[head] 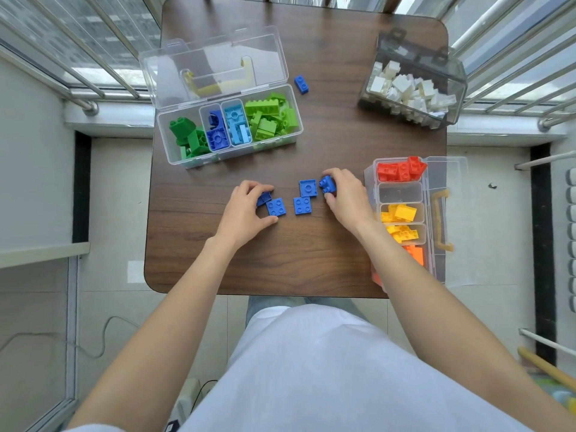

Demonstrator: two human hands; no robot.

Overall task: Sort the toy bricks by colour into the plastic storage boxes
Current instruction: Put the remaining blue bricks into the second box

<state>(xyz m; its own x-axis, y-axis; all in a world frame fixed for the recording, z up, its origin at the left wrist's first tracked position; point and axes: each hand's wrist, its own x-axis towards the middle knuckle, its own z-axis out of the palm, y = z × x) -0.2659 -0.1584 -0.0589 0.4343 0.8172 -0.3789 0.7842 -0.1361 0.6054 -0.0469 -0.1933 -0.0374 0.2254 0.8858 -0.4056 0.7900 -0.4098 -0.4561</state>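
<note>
The dark wood surface (299, 260) carries 3 storage boxes, set out round its edges so the middle stays free for sorting. Taking the clear box with the open lid (227, 120) as the landmark: it holds dark green, dark blue, light blue and lime bricks in separate compartments, which looks like the place the loose blue ones are meant for. Far to its right stands the smoky box of white bricks (411, 85). Below and to its right, at the surface's edge, the divided box (402, 213) keeps red, yellow and orange apart.

Nearer me than the landmark, the left hand (246, 210) curls over a blue brick (263, 198), fingers and thumb closing round it, touching a blue square brick (276, 207). The right hand (346, 198) pinches a small blue brick (327, 183), lifted slightly. Between the hands lie 2 more blue squares (305, 198). 1 stray blue brick (301, 84) sits just right of the landmark's lid.
</note>
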